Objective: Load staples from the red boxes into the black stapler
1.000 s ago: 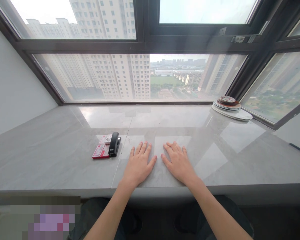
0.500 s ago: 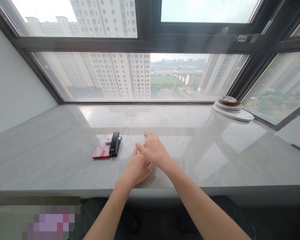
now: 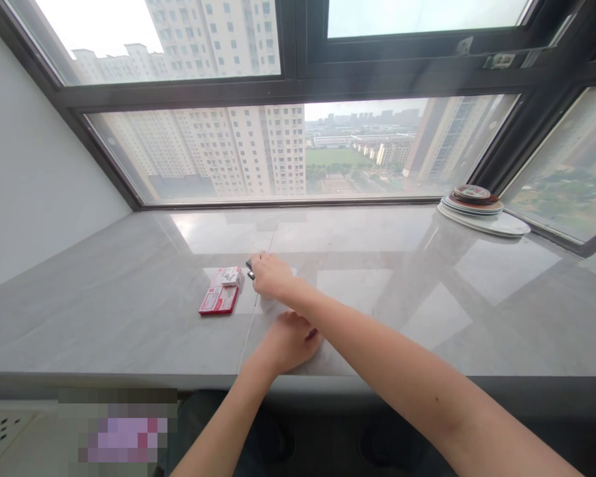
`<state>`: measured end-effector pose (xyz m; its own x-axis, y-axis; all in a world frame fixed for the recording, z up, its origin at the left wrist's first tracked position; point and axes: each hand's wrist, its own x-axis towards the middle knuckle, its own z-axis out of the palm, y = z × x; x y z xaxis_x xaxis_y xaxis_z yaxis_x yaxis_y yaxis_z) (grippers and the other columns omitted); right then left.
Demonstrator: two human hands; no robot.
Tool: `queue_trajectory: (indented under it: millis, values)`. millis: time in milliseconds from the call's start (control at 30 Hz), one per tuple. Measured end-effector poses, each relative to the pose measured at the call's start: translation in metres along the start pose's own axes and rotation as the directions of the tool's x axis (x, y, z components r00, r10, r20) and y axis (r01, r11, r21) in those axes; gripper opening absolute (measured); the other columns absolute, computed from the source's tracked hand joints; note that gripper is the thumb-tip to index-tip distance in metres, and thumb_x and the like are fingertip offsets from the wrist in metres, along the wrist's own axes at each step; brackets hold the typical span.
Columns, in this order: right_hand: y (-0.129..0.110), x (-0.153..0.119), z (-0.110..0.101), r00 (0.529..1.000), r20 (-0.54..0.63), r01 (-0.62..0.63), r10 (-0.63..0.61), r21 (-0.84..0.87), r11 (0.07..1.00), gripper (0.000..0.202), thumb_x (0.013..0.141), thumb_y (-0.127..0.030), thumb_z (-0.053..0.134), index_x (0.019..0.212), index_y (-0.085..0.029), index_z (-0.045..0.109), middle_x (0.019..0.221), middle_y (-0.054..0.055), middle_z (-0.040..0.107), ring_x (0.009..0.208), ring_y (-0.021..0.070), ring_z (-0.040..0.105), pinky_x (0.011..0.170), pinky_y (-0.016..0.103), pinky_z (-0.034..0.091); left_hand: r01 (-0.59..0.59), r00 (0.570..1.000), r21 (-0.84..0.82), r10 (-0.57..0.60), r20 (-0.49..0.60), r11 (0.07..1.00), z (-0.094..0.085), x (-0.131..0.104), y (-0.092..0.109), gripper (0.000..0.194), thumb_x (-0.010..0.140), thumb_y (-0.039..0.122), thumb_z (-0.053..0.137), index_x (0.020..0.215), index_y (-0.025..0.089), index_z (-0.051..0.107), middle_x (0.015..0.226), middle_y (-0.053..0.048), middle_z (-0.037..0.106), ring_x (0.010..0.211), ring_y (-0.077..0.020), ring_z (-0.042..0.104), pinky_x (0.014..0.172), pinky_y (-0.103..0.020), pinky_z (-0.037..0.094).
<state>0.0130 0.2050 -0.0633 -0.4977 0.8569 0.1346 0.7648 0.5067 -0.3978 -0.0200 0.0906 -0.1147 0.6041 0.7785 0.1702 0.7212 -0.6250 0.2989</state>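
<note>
My right hand [image 3: 272, 275] is closed round a black stapler [image 3: 250, 269]. Only one end of the stapler shows past the fingers; the rest is hidden. Behind and below my right wrist, my left hand [image 3: 293, 341] rests low over the countertop near its front edge. Its fingers look curled, partly covered by the right forearm, and whatever they may hold is hidden. To the left of the stapler lie flat red-and-white boxes [image 3: 218, 300], with a small white box [image 3: 231, 276] on top at their far right.
A grey marble-look countertop [image 3: 129, 305] runs up to a dark window frame [image 3: 298, 201]. A stack of plates [image 3: 484, 211] stands in the far right corner. Below the front edge, at lower left, is a blurred-out patch [image 3: 129, 434].
My right hand has moved left from over the left hand and taken hold of the stapler. The stapler has come away from beside the red-and-white boxes. The view has shifted slightly.
</note>
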Motion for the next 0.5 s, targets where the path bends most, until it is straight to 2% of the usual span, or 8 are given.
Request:
queue_trajectory:
  millis: [67, 133, 233, 300, 333, 367, 433, 500]
  values:
    - [0.023, -0.016, -0.016, 1.0, 0.005, 0.024, -0.024, -0.02, 1.0, 0.052, 0.087, -0.014, 0.06, 0.139, -0.022, 0.054, 0.133, 0.013, 0.062, 0.122, 0.0302, 0.055, 0.099, 0.041, 0.047, 0.0, 0.995, -0.122, -0.012, -0.101, 0.993, -0.006, -0.001, 0.005, 0.028, 0.098, 0.018, 0.046, 0.107, 0.025, 0.071, 0.106, -0.003, 0.076, 0.103, -0.0239, 0.07, 0.09, -0.036, 0.052]
    - [0.047, -0.04, -0.03, 0.999, 0.014, 0.041, -0.04, -0.028, 0.999, 0.063, 0.085, -0.008, 0.058, 0.145, -0.025, 0.052, 0.13, 0.011, 0.064, 0.118, 0.0284, 0.059, 0.097, 0.037, 0.047, 0.037, 0.965, -0.185, -0.083, -0.25, 0.982, -0.012, -0.001, 0.007, 0.023, 0.095, 0.015, 0.05, 0.099, 0.025, 0.07, 0.096, -0.002, 0.075, 0.097, -0.0219, 0.069, 0.085, -0.033, 0.051]
    - [0.074, -0.081, -0.043, 0.997, 0.025, 0.073, -0.073, -0.014, 0.997, 0.073, 0.085, -0.004, 0.053, 0.152, -0.031, 0.047, 0.126, 0.008, 0.068, 0.108, 0.0251, 0.065, 0.09, 0.033, 0.048, 0.264, 0.837, -0.168, -0.313, -0.45, 0.95, -0.015, -0.001, 0.008, 0.021, 0.095, 0.015, 0.051, 0.087, 0.024, 0.069, 0.082, -0.002, 0.071, 0.084, -0.0213, 0.066, 0.079, -0.034, 0.048]
    - [0.084, -0.106, -0.046, 0.996, -0.027, 0.091, -0.091, 0.0, 0.996, 0.074, 0.086, -0.001, 0.049, 0.152, -0.034, 0.048, 0.133, 0.006, 0.067, 0.118, 0.0258, 0.062, 0.1, 0.037, 0.045, 0.372, 0.756, -0.147, -0.391, -0.525, 0.916, -0.014, 0.0, 0.008, 0.024, 0.096, 0.015, 0.049, 0.089, 0.024, 0.07, 0.086, -0.003, 0.072, 0.086, -0.0225, 0.065, 0.081, -0.036, 0.049]
    - [0.085, -0.117, -0.046, 0.995, -0.057, 0.08, -0.079, 0.006, 0.997, 0.073, 0.087, -0.001, 0.047, 0.151, -0.035, 0.049, 0.137, 0.005, 0.065, 0.126, 0.0269, 0.058, 0.105, 0.041, 0.042, 0.384, 0.743, -0.126, -0.388, -0.545, 0.915, -0.013, 0.001, 0.009, 0.024, 0.096, 0.015, 0.049, 0.094, 0.025, 0.071, 0.096, -0.004, 0.074, 0.093, -0.0238, 0.066, 0.086, -0.038, 0.049]
    - [0.085, -0.125, -0.045, 0.995, -0.084, 0.061, -0.06, 0.01, 0.998, 0.069, 0.089, -0.002, 0.045, 0.149, -0.036, 0.051, 0.141, 0.005, 0.063, 0.133, 0.0283, 0.053, 0.11, 0.045, 0.039, 0.374, 0.752, -0.094, -0.361, -0.551, 0.923, -0.011, 0.001, 0.01, 0.025, 0.096, 0.015, 0.05, 0.101, 0.025, 0.072, 0.108, -0.005, 0.074, 0.102, -0.0255, 0.065, 0.091, -0.041, 0.049]
    - [0.081, -0.135, -0.041, 0.992, -0.126, 0.005, -0.003, 0.017, 1.0, 0.057, 0.096, -0.012, 0.044, 0.146, -0.037, 0.053, 0.144, 0.004, 0.061, 0.143, 0.0316, 0.044, 0.114, 0.054, 0.034, 0.324, 0.799, -0.022, -0.287, -0.529, 0.946, -0.008, 0.003, 0.013, 0.027, 0.095, 0.016, 0.054, 0.112, 0.026, 0.072, 0.128, -0.007, 0.07, 0.12, -0.0287, 0.06, 0.102, -0.045, 0.046]
    - [0.074, -0.136, -0.035, 0.984, -0.168, -0.059, 0.062, 0.022, 0.998, 0.044, 0.102, -0.028, 0.046, 0.144, -0.036, 0.056, 0.142, 0.005, 0.063, 0.146, 0.0352, 0.04, 0.114, 0.06, 0.031, 0.268, 0.851, 0.014, -0.231, -0.471, 0.963, -0.005, 0.004, 0.016, 0.027, 0.094, 0.018, 0.057, 0.115, 0.025, 0.071, 0.131, -0.008, 0.068, 0.127, -0.0299, 0.057, 0.106, -0.047, 0.045]
